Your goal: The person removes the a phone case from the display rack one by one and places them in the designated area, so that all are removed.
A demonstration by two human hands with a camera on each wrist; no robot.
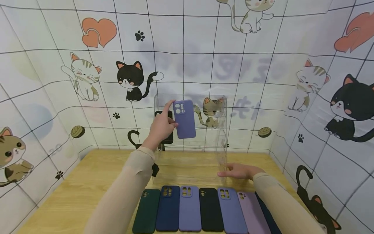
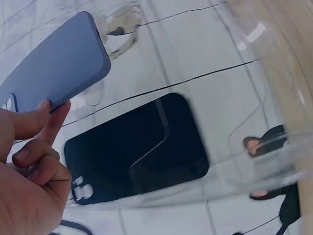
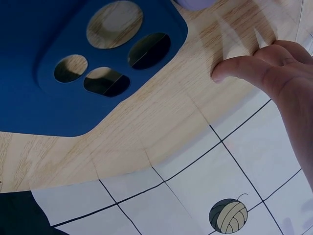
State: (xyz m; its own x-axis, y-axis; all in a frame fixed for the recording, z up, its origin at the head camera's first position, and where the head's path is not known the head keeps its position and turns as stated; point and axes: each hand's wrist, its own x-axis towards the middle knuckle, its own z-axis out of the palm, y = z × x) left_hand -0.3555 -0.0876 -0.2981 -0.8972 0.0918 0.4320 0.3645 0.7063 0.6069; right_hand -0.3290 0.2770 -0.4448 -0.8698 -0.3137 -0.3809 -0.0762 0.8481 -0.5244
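Observation:
My left hand (image 1: 162, 125) pinches a purple phone case (image 1: 185, 122) by its left edge and holds it upright in front of a clear plastic rack (image 1: 222, 130). Just left of it, a black phone case (image 1: 168, 138) leans in the rack, partly covered by that hand; the left wrist view shows more of this black case (image 2: 142, 147). Low at the rack's right side is my right hand (image 1: 241, 171), thumb and fingers extended by the clear wall. Whether it presses the wall is hard to see.
Several phone cases lie in a row at the table's front: dark green (image 1: 146, 211), dark blue (image 1: 168, 208), purple (image 1: 190, 211), black (image 1: 211, 209) and pink-lilac (image 1: 254, 213) among them. Cat-print cloth (image 1: 184, 65) covers the walls behind the wooden table (image 1: 96, 175).

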